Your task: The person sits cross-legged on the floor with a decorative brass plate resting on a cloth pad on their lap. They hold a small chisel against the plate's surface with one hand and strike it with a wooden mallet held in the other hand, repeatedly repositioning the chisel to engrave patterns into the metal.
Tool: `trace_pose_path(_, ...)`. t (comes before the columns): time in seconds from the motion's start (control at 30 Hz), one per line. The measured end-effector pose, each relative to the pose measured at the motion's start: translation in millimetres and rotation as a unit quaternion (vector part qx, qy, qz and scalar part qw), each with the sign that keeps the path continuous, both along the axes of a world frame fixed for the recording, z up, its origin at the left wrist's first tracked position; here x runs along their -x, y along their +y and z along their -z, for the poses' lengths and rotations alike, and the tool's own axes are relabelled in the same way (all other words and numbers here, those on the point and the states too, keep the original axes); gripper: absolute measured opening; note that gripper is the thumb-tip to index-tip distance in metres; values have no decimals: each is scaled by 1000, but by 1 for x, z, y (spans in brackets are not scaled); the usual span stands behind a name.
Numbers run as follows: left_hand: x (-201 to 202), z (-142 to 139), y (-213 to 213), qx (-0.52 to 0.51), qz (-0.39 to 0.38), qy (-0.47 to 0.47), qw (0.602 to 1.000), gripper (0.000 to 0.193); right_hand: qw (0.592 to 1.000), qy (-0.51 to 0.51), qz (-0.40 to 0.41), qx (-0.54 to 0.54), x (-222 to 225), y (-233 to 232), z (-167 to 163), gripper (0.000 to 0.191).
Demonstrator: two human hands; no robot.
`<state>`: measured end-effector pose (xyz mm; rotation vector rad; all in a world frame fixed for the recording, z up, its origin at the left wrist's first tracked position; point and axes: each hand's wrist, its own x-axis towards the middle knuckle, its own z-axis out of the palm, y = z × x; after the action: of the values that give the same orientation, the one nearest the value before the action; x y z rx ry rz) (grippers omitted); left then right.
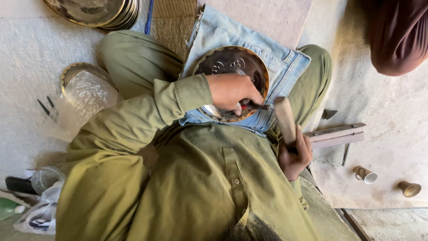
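- Sitting on the floor (26,49) in olive clothes, legs folded so the lap works as a bench.
- Folded denim cloth (285,62) spread over the lap, probably as padding and to stop the work sliding.
- Round engraved metal plate (232,62) lying flat on that denim, near edge hidden under the left hand.
- Stack of similar metal plates (96,11) at the top left, well apart, within reach.
- Shallow bowl (71,71) beside the left knee, mostly covered by a crumpled clear plastic bag (87,96); contents impossible to tell.
- Wooden mallet (284,117) gripped low on its handle, head raised just beside the chisel's top, looks ready for tapping.
- Left hand (232,91), fingers pinched tight around a small red-handled chisel (254,107), tip down on the plate's near rim.
- Right hand (294,154), fingers wrapped shut around the mallet handle.
- Two small cups (366,175) tipped over on the floor to the right, nothing visible inside.
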<state>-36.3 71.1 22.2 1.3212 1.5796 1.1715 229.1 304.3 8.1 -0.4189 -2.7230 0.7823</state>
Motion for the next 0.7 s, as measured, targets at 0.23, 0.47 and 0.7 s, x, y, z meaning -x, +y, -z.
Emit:
trace_pose_path(0.23, -1, -1, -10, -68, -40, 16, 997, 47, 994, 87, -52, -33, 5, -3, 13, 61)
trace_pose_path(0.47, -44, 3, -48, 32, -393, -11, 919, 53, 999, 37, -4, 31, 61, -6, -14, 62)
trace_pose_path(0.7, -62, 16, -56, 37, -477, -58, 876, 50, 994, -36, -107, 12, 125, -20, -51, 63)
